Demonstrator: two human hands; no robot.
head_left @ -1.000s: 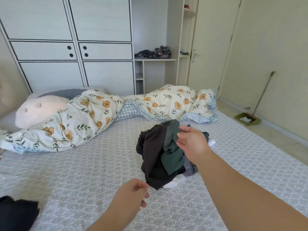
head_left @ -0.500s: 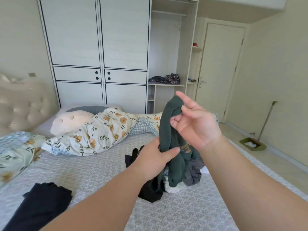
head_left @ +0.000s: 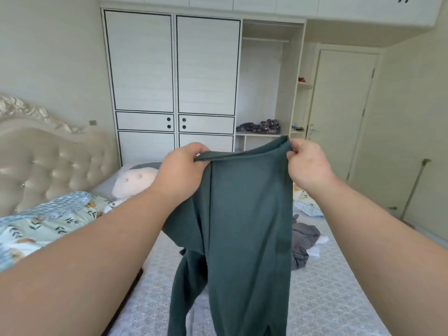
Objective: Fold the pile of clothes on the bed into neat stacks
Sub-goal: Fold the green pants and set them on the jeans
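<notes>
a dark green garment (head_left: 244, 214) is held up in the air above the bed (head_left: 327, 299), stretched between two raised hands. its upper edge is pulled into a nearly straight band from one hand to the other, a little higher at the right end, and the rest hangs down in long folds past the lower edge of the view.

the left hand (head_left: 180, 172) is closed on the left end of that edge: the fingers are curled tightly downward over the fabric, and the cloth is gripped between them and the palm side. the thumb is hidden behind the hand, so its position cannot be told.

the right hand (head_left: 306, 163) is closed on the right corner of the edge. the fabric is pinched between the thumb and the curled fingers (head_left: 294, 147), with a small peak of cloth raised just above the fingertips.

the remaining pile of clothes (head_left: 303, 241) is seen on the mattress behind the hanging garment, to its right; grey and white pieces are visible, the rest being hidden by the green cloth. a floral duvet (head_left: 43, 224) is lying at the left, near the tufted headboard (head_left: 48, 161), with a pale pink pillow (head_left: 135, 181) beside it.
</notes>
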